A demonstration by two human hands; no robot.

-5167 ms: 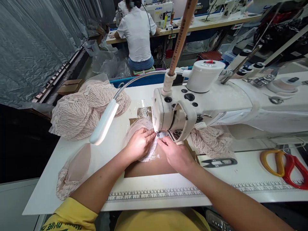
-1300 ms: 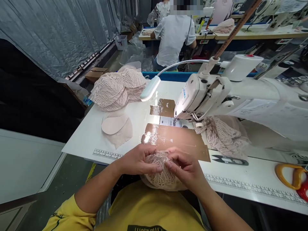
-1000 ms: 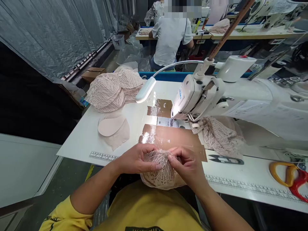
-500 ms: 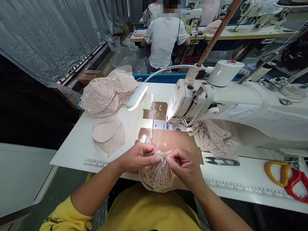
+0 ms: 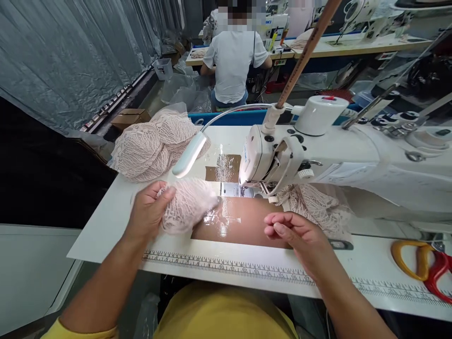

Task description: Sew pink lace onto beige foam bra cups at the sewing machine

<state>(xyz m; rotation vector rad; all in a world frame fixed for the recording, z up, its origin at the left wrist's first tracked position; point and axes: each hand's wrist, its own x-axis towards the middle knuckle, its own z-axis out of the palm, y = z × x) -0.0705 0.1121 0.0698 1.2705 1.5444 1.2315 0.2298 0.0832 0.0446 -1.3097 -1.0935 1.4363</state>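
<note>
My left hand (image 5: 148,209) pinches a pale pink lace bra cup (image 5: 187,205) by its left edge, holding it over the left part of the table. The cup's right side is smeared by motion. My right hand (image 5: 291,229) hovers over the brown taped sheet (image 5: 240,221) in front of the sewing machine (image 5: 282,150). Its fingers are loosely curled with nothing visible in them. Thread snips (image 5: 342,244) lie partly hidden behind the right hand. Another crumpled lace piece (image 5: 310,205) rests under the machine arm.
A pile of lace cups (image 5: 148,148) sits at the back left. A lamp (image 5: 189,154) on a bent neck hangs over the table. Scissors (image 5: 420,263) lie at the right, and a printed ruler (image 5: 219,267) runs along the front edge. A co-worker (image 5: 233,61) sits ahead.
Both hands held the lace cup at the front middle. The left hand has carried it left and up; the right hand has let go and moved right. The view has shifted slightly.
</note>
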